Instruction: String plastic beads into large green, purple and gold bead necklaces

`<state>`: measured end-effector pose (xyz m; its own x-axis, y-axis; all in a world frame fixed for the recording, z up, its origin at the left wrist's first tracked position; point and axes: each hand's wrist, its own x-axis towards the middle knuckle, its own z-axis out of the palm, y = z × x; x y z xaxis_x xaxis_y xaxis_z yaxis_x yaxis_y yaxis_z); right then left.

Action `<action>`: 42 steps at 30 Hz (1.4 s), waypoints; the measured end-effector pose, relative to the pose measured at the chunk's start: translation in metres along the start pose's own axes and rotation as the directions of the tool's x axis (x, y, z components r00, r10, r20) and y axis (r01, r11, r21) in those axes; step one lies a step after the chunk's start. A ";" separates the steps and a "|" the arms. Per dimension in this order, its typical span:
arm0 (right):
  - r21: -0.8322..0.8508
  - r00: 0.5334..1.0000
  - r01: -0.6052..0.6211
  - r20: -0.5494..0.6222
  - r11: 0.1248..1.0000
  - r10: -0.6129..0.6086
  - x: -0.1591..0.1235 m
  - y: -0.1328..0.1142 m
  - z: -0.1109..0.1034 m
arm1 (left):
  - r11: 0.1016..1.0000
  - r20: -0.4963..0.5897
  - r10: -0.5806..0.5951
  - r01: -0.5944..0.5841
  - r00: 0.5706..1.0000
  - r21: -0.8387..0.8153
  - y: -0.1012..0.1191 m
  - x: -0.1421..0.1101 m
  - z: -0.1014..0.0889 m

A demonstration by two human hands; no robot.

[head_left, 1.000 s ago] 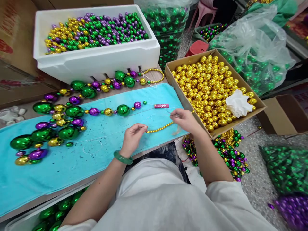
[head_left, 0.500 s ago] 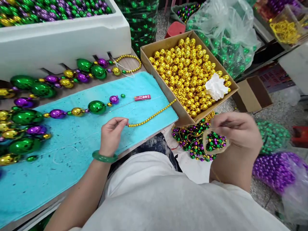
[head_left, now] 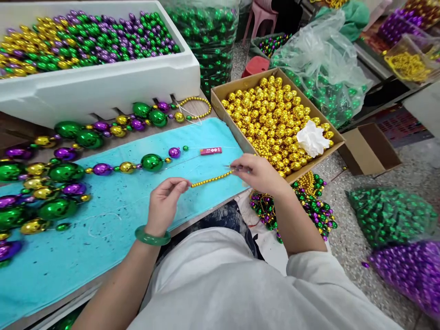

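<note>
Together | left hand (head_left: 165, 201), right hand (head_left: 260, 174) pinch glossy bead strand (head_left: 212, 180) | plush towel (head_left: 72, 261)

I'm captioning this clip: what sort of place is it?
Probably a bead-stringing workshop: a foam box of mixed beads, a carton of gold ones, and a partly strung garland.

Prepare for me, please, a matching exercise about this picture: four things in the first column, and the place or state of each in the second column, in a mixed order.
1. Left hand
2. Crumpled white paper
3. Green bangle
4. Small red strip

A. On gold beads in the cardboard box
B. Lying on the blue cloth
C. Around the left forearm
D. Pinching the gold bead string

Pairs: 1-D, 2-A, 3-C, 4-B
</note>
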<state>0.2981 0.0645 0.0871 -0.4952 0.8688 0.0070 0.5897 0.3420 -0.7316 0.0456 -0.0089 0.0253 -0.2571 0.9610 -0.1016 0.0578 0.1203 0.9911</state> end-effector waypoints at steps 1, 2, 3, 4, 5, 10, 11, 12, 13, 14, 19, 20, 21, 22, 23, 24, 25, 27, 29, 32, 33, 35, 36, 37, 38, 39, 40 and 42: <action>0.025 0.997 0.035 -0.067 0.999 -0.034 0.013 -0.001 0.003 | 1.000 0.018 -0.017 0.017 1.000 -0.001 0.001 -0.002 0.002; 0.047 0.991 0.064 -0.121 0.997 -0.058 0.025 -0.002 0.007 | 0.999 0.034 -0.033 0.033 0.999 -0.001 0.002 -0.003 0.003; 0.066 0.984 0.088 -0.161 0.994 -0.076 0.037 -0.001 0.012 | 0.999 0.047 -0.047 0.047 0.998 -0.001 0.002 -0.005 0.005; 0.074 0.978 0.108 -0.188 0.991 -0.093 0.048 0.001 0.017 | 0.998 0.057 -0.057 0.057 0.997 -0.003 0.001 -0.006 0.006; 0.071 0.974 0.123 -0.201 0.990 -0.107 0.058 0.004 0.022 | 0.998 0.064 -0.063 0.063 0.996 -0.008 0.001 -0.007 0.007; -0.110 0.983 0.130 -0.112 0.985 -0.142 0.081 0.030 0.052 | 0.996 0.060 -0.084 0.087 0.995 -0.034 -0.002 -0.009 0.007; -0.146 0.984 0.129 -0.102 0.981 -0.145 0.080 0.032 0.057 | 0.995 0.047 -0.087 0.089 0.995 -0.035 -0.002 -0.008 0.007; -0.152 0.984 0.130 -0.104 0.980 -0.147 0.077 0.032 0.062 | 0.995 0.029 -0.090 0.091 0.995 -0.038 -0.003 -0.008 0.007; -0.117 0.984 0.134 -0.106 0.984 -0.146 0.073 0.029 0.068 | 0.995 0.010 -0.095 0.095 0.995 -0.043 -0.003 -0.007 0.007; -0.038 0.985 0.135 -0.100 0.990 -0.138 0.068 0.025 0.073 | 0.994 -0.008 -0.099 0.099 0.995 -0.050 -0.004 -0.005 0.007; 0.557 0.998 -0.051 0.049 0.829 0.028 0.045 -0.001 0.103 | 0.999 -0.041 -0.026 0.025 0.999 -0.024 -0.007 0.003 0.011; 0.633 0.996 -0.094 0.060 0.768 0.072 0.042 -0.004 0.109 | 1.000 -0.036 0.009 -0.009 0.999 -0.002 -0.007 0.004 0.013; 0.686 0.992 -0.117 0.054 0.718 0.110 0.041 -0.005 0.113 | 0.999 -0.027 0.040 -0.039 0.999 0.021 -0.008 0.005 0.014; 0.717 0.990 -0.120 0.033 0.687 0.138 0.039 -0.006 0.117 | 0.997 -0.013 0.063 -0.062 0.998 0.043 -0.008 0.006 0.015; 0.729 0.988 -0.107 0.000 0.676 0.156 0.038 -0.005 0.119 | 0.995 0.008 0.078 -0.078 0.997 0.064 -0.009 0.006 0.015; 0.727 0.985 -0.087 -0.037 0.681 0.166 0.038 -0.005 0.120 | 0.992 0.036 0.086 -0.089 0.996 0.085 -0.009 0.008 0.015; 0.721 0.982 -0.071 -0.072 0.690 0.176 0.037 -0.003 0.121 | 0.988 0.071 0.093 -0.100 0.993 0.114 -0.010 0.010 0.015; 0.725 0.973 -0.080 -0.091 0.684 0.210 0.036 -0.001 0.118 | 0.962 0.134 0.127 -0.155 0.983 0.225 -0.014 0.018 0.012; 0.747 0.964 -0.137 -0.051 0.651 0.261 0.034 0.000 0.114 | 0.862 0.174 0.201 -0.258 0.964 0.437 -0.018 0.030 0.008; 0.758 0.952 -0.207 0.011 0.619 0.306 0.033 -0.001 0.109 | 0.534 0.254 0.265 -0.361 0.930 0.765 -0.024 0.048 0.006; 0.758 0.951 -0.216 0.020 0.616 0.308 0.033 -0.001 0.108 | 0.426 0.290 0.252 -0.375 0.923 0.823 -0.025 0.053 0.007; 0.764 0.951 -0.217 0.025 0.607 0.308 0.034 -0.001 0.108 | 0.271 0.348 0.209 -0.396 0.914 0.877 -0.027 0.058 0.011; 0.770 0.951 -0.213 0.022 0.602 0.308 0.034 -0.001 0.109 | 0.221 0.369 0.190 -0.406 0.910 0.887 -0.027 0.059 0.014; 0.774 0.951 -0.209 0.019 0.597 0.308 0.035 -0.001 0.109 | 0.185 0.384 0.174 -0.413 0.907 0.892 -0.028 0.059 0.016; 0.779 0.950 -0.205 0.013 0.593 0.311 0.036 0.000 0.110 | 0.163 0.392 0.157 -0.415 0.906 0.895 -0.029 0.059 0.018; 0.782 0.949 -0.202 0.009 0.589 0.314 0.036 0.000 0.111 | 0.151 0.395 0.141 -0.414 0.908 0.898 -0.030 0.060 0.020; 0.785 0.948 -0.201 0.006 0.586 0.317 0.037 0.001 0.112 | 0.151 0.396 0.127 -0.412 0.909 0.899 -0.031 0.060 0.021; 0.788 0.947 -0.205 0.009 0.581 0.322 0.039 0.002 0.113 | 0.177 0.387 0.114 -0.402 0.915 0.898 -0.033 0.061 0.022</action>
<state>0.2080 0.0582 0.0095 -0.2847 0.9293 -0.2352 -0.0589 -0.2618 -0.9633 0.0490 0.0515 -0.0157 0.1451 0.9893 -0.0138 0.9801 -0.1418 0.1391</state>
